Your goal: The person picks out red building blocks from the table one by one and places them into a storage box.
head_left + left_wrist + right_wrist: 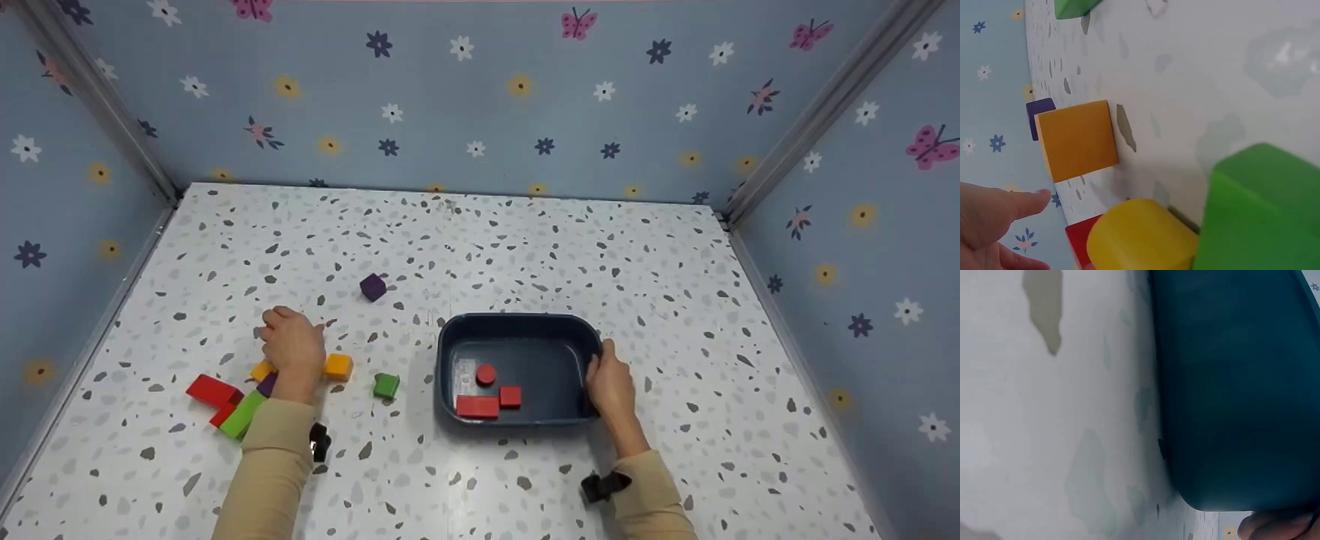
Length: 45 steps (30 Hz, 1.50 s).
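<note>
My left hand (292, 345) hovers over a group of blocks on the left, thumb and fingers apart in the left wrist view. Just beyond its fingertips there is a red block (1081, 236), partly hidden by a yellow cylinder (1140, 236). An orange cube (338, 367) lies beside this hand. My right hand (613, 382) grips the right rim of a dark blue rectangular tub (517, 322), its thumb at the inner side. Inside the tub lie a red round block (486, 375), a red cube (510, 397) and a red oblong block (477, 407).
A purple cube (373, 287) lies farther back, and a green block (386, 386) sits left of the tub. Near the left forearm are a long green block (242, 416) and a red block (214, 391). Flowered panels (480, 97) enclose the speckled table (465, 247).
</note>
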Tool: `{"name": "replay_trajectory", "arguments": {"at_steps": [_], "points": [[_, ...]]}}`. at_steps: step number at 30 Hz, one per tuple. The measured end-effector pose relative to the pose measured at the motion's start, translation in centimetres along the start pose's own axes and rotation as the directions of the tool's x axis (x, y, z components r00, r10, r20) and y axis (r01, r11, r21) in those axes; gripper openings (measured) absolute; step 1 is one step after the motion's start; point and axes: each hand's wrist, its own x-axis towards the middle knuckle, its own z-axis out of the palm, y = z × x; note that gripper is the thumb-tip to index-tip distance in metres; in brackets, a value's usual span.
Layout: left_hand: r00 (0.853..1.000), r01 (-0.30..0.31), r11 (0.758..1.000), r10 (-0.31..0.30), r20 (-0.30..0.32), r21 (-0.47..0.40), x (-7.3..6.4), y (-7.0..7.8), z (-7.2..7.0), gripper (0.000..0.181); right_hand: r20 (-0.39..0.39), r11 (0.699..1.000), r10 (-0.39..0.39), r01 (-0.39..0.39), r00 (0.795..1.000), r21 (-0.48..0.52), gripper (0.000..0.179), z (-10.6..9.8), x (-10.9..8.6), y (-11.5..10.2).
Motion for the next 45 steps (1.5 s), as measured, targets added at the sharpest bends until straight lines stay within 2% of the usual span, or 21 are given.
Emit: {"name": "replay_trajectory", "arguments": {"at_steps": [4, 12, 20, 24, 28, 33, 38, 45], "points": [[1.000, 0.023, 1.000, -0.022, 0.013, -0.022, 0.4, -0.5, 0.2, 0.071, 0.012, 1.000, 0.018, -0.018, 1.000, 0.004, 0.016, 0.0, 0.0, 0.0], [1.000, 0.018, 0.998, -0.018, 0.000, -0.057, 0.7, -0.8, 0.5, 0.070, 0.016, 1.000, 0.004, -0.004, 1.000, 0.020, 0.015, 0.0, 0.1, 0.0], [0.999, 0.042, 0.998, -0.043, -0.018, -0.048, 0.8, -1.1, 0.6, 0.059, 0.017, 1.000, 0.015, -0.015, 1.000, 0.014, 0.015, 0.0, 0.1, -0.3], [0.997, 0.057, 0.995, -0.061, -0.048, -0.078, 0.9, -1.2, 0.7, 0.058, 0.001, 1.000, -0.011, 0.011, 1.000, 0.011, 0.014, 0.0, 0.1, -0.2], [0.997, 0.071, 0.994, -0.074, -0.037, -0.085, 0.8, -1.2, 0.5, 0.056, -0.011, 0.999, -0.034, 0.034, 0.999, 0.012, 0.012, 0.0, 0.1, -0.2], [0.998, 0.055, 0.997, -0.056, -0.011, -0.057, 0.8, -1.2, 0.2, 0.050, -0.015, 1.000, -0.029, 0.029, 0.999, 0.011, 0.012, 0.0, 0.0, -0.2], [0.998, 0.048, 0.993, -0.050, -0.024, -0.104, 0.5, -0.9, -0.1, 0.047, -0.014, 1.000, -0.019, 0.019, 1.000, 0.012, 0.014, 0.0, 0.0, -0.1], [0.998, -0.029, 0.989, 0.021, -0.053, -0.148, -0.5, 0.0, -0.8, 0.040, -0.019, 1.000, -0.020, 0.021, 1.000, 0.020, 0.015, 0.0, 0.0, 0.0]]}}
